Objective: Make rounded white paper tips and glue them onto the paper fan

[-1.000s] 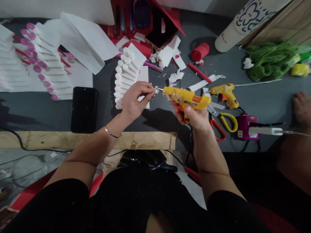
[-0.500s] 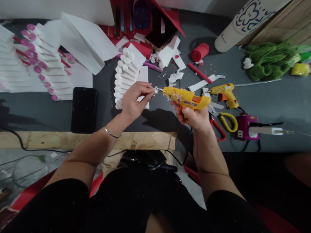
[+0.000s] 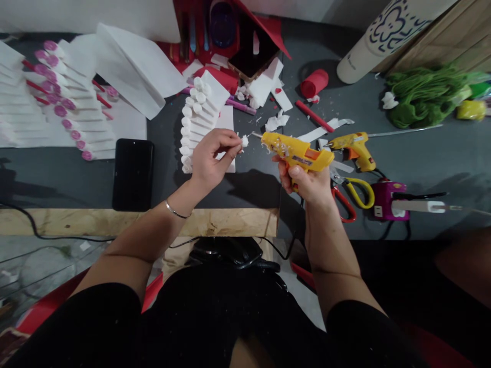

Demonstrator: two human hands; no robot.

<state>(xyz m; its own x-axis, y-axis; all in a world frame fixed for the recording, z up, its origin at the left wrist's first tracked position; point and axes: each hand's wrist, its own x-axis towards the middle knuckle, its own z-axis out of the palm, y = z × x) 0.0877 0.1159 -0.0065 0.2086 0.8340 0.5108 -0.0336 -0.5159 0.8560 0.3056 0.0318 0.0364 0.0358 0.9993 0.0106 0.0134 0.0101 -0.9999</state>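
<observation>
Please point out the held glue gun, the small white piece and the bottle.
Held glue gun (image 3: 294, 150), head view: yellow body.
Small white piece (image 3: 244, 141), head view: visible middle.
Bottle (image 3: 384, 37), head view: patterned side.

- Flat dark-grey tabletop (image 3: 169, 168), nine to three o'clock.
- Pale wooden front edge (image 3: 230, 222), eight to six o'clock.
- Mottled grey floor (image 3: 57, 266), eight o'clock.
- Plain white panel (image 3: 88, 15), ten o'clock.

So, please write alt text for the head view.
A person's left hand pinches a small white piece near the tip of a yellow glue gun in the right hand. Scissors and a black phone lie on the dark table.
</observation>
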